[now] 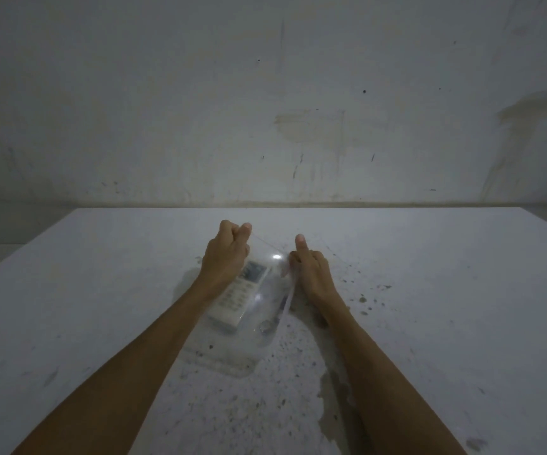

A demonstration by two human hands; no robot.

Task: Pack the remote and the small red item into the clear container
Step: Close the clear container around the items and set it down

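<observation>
A white remote (pixel 240 295) with a small screen lies inside a clear container (pixel 265 280) in the middle of the table. My left hand (pixel 226 254) is closed on the container's far left edge, partly covering the remote's top. My right hand (pixel 310 267) pinches the container's right edge, thumb raised. A thin pale strip (pixel 284 307) runs along the right side of the container. I cannot see any small red item; it may be hidden by the plastic glare or my hands.
The white table (pixel 429 290) is speckled and stained to the right and front of the container. A stained grey wall (pixel 265 110) rises right behind the table's far edge.
</observation>
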